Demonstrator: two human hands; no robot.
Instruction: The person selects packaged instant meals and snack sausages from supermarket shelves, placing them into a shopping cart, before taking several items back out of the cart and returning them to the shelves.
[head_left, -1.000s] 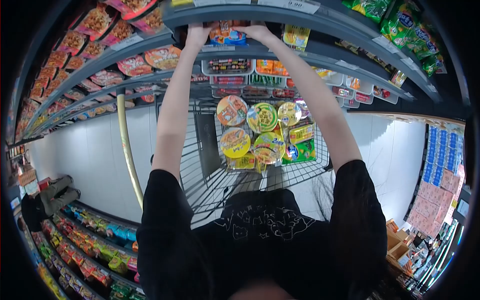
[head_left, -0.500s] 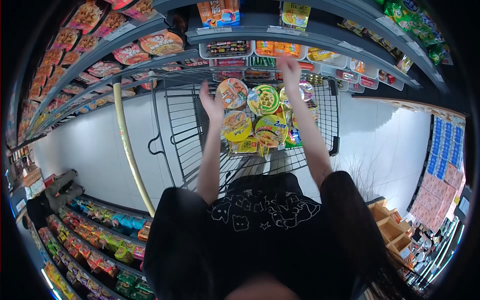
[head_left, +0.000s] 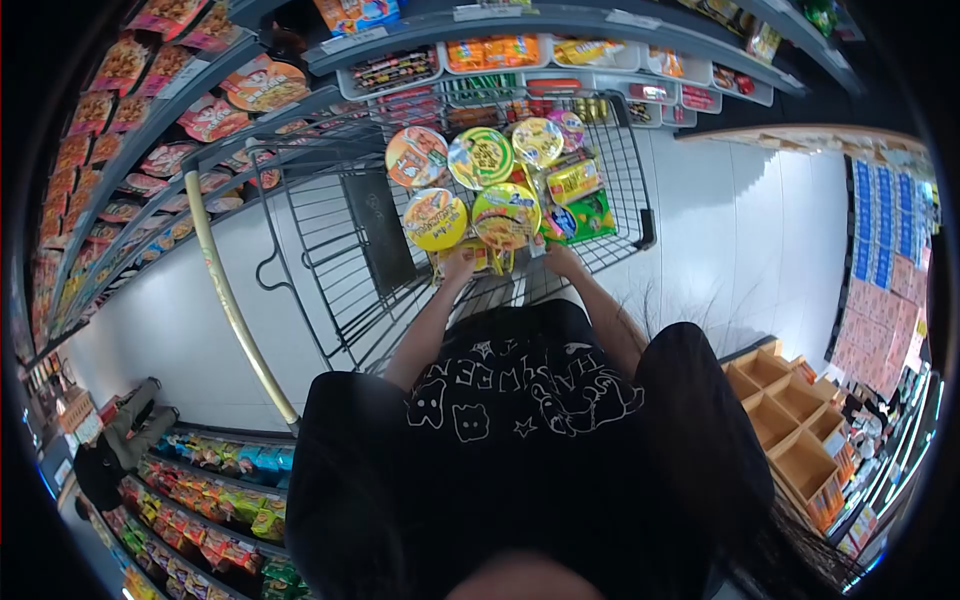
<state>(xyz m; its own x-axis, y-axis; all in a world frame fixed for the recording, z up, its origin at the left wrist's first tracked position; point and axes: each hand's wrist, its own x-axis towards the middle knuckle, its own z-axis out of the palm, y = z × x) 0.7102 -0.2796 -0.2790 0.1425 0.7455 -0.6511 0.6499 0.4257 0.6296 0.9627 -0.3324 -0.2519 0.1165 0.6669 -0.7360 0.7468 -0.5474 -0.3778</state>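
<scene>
At the near side of the wire shopping cart (head_left: 345,290), my left hand (head_left: 459,266) is closed beside a yellow packet (head_left: 478,257). Whether it grips the packet or the cart's side rail is hidden. My right hand (head_left: 564,262) is also closed at that side, below a green packet (head_left: 592,217); what its fingers hold cannot be made out. Inside the cart stand several round instant noodle tubs, among them an orange-lidded tub (head_left: 416,157), a green-and-yellow tub (head_left: 481,158), a yellow tub (head_left: 435,219) and a green-rimmed tub (head_left: 506,216).
Ahead, shelves hold noodle tubs (head_left: 265,82) and white bins (head_left: 492,53) of packaged snacks. The cart's pale handle (head_left: 235,290) is at left. Snack shelves (head_left: 215,500) and a crouching person (head_left: 125,440) are lower left. Wooden crates (head_left: 790,425) stand at right.
Both hands have come down from above the cart's far side to its near side and closed. The cart and tubs now appear further up and left in view.
</scene>
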